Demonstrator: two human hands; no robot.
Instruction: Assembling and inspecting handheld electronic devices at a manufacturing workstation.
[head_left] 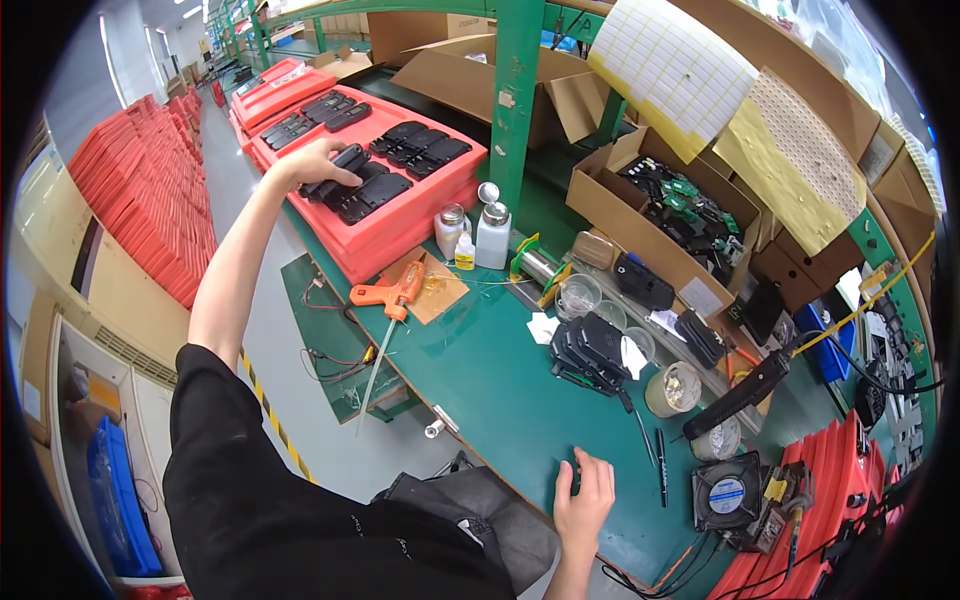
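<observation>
At the upper left, my left hand (312,168) is closed on a black plastic housing (350,160), over the red foam tray (330,225). Other black housings (375,197) lie in that tray right beside it. My right hand (584,497) rests at the near edge of the green bench (470,350), thumb and fingers loosely bent and apart. A dark patch shows between thumb and forefinger, perhaps only shadow. Beyond this hand sits a stack of black housings (590,352). A black pen (662,468) and thin tweezers (644,438) lie to its right.
An orange glue gun (392,290) lies on cardboard, near dispenser bottles (493,238) and a solder spool (540,265). A box of circuit boards (670,215) stands at the back. A small fan (727,492) is at the right. A green post (515,100) rises behind the bench.
</observation>
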